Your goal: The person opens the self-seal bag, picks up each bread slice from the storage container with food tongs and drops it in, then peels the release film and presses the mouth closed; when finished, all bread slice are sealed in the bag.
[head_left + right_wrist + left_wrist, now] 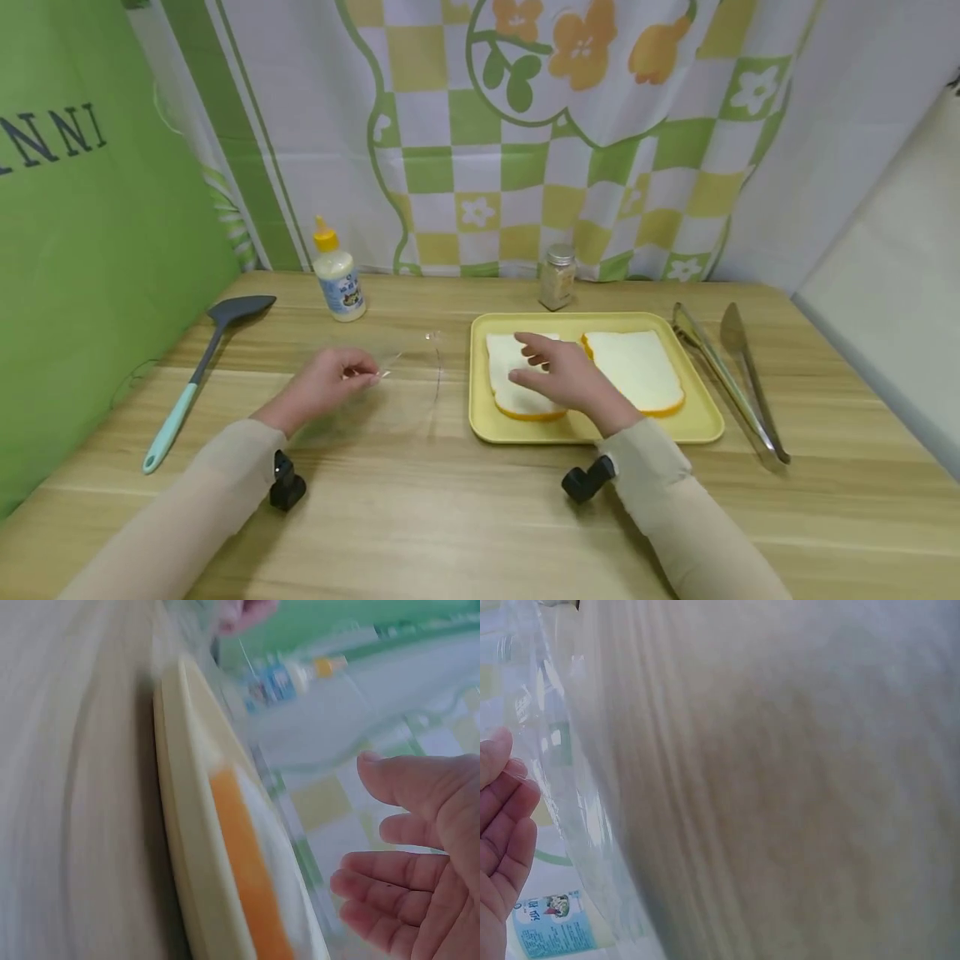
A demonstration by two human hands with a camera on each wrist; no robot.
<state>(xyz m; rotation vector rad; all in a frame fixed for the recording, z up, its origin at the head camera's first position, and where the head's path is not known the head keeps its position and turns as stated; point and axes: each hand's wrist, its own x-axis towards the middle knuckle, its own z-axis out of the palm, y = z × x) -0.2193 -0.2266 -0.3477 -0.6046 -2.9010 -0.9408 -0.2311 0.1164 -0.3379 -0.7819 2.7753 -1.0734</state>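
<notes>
My left hand [333, 383] pinches a thin clear plastic sheet [420, 387] between thumb and fingertips, left of the yellow tray [592, 432]. In the left wrist view the see-through sheet [592, 817] hangs with glossy creases beside the fingers. My right hand [566, 375] hovers over the left bread slice [510, 392] with fingers loosely bent, thumb apart and nothing held. That hand partly hides the slice. A second bread slice [637, 371] lies on the tray's right half; both are white with orange-brown crusts.
A squeeze bottle [340, 279] with a yellow cap stands at the back left, and a seasoning jar [558, 277] behind the tray. On the left lies a spatula [191, 375] with a mint handle. Metal tongs [723, 367] and a long metal utensil [752, 375] flank the tray's right side.
</notes>
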